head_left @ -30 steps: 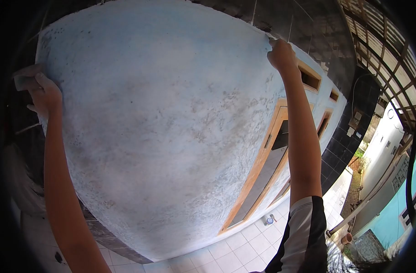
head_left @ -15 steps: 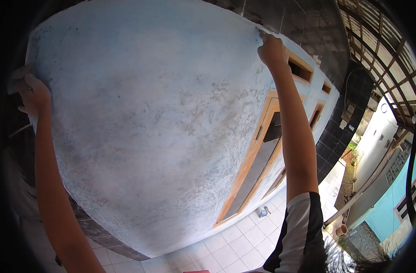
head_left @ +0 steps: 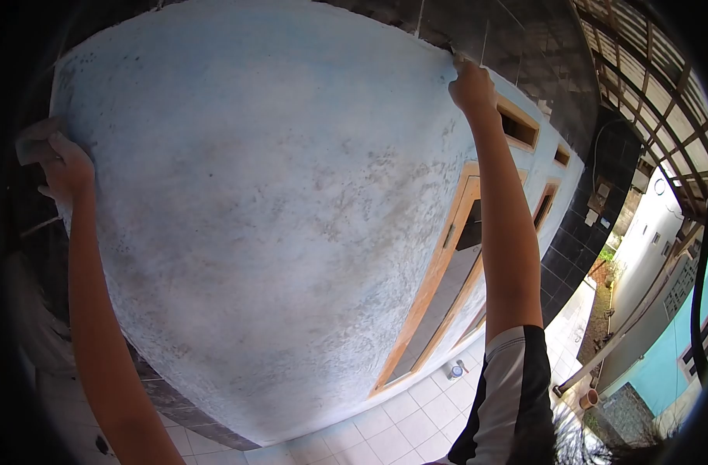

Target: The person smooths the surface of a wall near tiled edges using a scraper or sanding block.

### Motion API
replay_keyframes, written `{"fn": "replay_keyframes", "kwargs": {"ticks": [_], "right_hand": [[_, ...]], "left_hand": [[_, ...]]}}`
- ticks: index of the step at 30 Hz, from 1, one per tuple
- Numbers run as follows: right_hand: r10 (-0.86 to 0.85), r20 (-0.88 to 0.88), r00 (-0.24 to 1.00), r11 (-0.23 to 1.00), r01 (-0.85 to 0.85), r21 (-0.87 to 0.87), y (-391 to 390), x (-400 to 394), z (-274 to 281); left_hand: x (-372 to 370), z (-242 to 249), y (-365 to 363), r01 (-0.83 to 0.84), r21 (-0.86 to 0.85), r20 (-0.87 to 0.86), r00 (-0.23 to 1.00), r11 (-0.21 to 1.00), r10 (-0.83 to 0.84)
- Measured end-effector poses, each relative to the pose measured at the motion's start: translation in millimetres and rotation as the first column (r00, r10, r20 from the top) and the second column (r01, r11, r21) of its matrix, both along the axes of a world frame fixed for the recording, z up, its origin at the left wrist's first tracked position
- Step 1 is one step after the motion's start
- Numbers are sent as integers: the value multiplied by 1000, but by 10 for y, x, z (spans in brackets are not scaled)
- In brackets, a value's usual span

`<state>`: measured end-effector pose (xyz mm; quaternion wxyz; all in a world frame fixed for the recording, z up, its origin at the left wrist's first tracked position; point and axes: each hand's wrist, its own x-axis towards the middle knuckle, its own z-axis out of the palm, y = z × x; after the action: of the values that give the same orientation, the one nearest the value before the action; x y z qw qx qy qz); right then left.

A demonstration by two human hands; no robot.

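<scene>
A large pale blue and white wall [head_left: 268, 209], blotched with grey patches, fills most of the view. My left hand [head_left: 68, 169] is at the wall's left edge, its fingers spread around the corner into shadow. The fingertips there are dim and blurred. Against the wall's upper edge, beside the dark tiles, my right hand [head_left: 473, 87] is closed with its fingers bent. Whatever it pinches, if anything, is too small to make out. Both arms are stretched out wide.
Wood-framed vents [head_left: 518, 124] and a wood-framed door [head_left: 439, 287] lie right of the wall's middle. Glossy black tiles [head_left: 516, 39] border the top. A small can [head_left: 455, 373] with a brush beside it stands on the white tile floor [head_left: 392, 422]. A corrugated roof [head_left: 664, 70] shows at right.
The view has shifted slightly, so the wall and both hands appear a little further right and lower. A pink thing at the bottom edge has left view. Both hands stay at the wall's edges.
</scene>
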<state>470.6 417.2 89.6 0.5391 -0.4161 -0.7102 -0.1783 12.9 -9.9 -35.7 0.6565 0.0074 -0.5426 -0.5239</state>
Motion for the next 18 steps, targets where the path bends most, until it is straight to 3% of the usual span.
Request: {"fn": "replay_keyframes", "kwargs": {"ticks": [1, 3, 18], "right_hand": [[2, -8, 1000, 1000, -2, -8, 48, 37, 19], [62, 167, 984, 997, -69, 34, 54, 125, 76], [40, 111, 993, 999, -38, -19, 8, 71, -112]], "left_hand": [[-9, -12, -10, 7, -20, 10, 1000, 1000, -7], [-14, 34, -25, 10, -36, 15, 1000, 999, -10], [19, 1, 4, 24, -23, -4, 1000, 999, -24]]}}
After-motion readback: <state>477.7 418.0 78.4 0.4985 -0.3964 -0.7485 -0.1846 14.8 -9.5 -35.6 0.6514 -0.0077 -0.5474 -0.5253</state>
